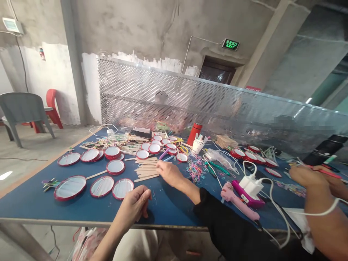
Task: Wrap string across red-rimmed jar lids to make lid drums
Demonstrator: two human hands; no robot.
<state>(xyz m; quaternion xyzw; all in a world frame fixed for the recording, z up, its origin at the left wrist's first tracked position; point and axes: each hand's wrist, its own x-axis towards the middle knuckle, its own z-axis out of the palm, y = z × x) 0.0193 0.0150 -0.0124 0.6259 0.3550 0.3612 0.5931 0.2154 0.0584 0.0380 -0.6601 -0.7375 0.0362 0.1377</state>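
Observation:
My right hand [169, 172] reaches over the blue table to a row of flat wooden craft sticks [145, 170]. Its fingers are pinched at the right ends of the sticks; how many it grips is hidden. Near the table's front edge, my left hand [137, 203] rests with its fingers curled in and nothing visible in them. White discs with red rims lie around it, one disc [123, 189] just beyond the hand and another disc [102, 186] to its left. A larger disc [70, 187] has a wooden stick joined to it.
Right of my arm lie a pink glue gun [239, 203], a purple power strip [248, 195] with white plugs, and a pile of coloured bands [195, 169]. A red bottle [194, 134] and a paper cup [198, 145] stand behind. Another person's hands [310, 175] work at the right.

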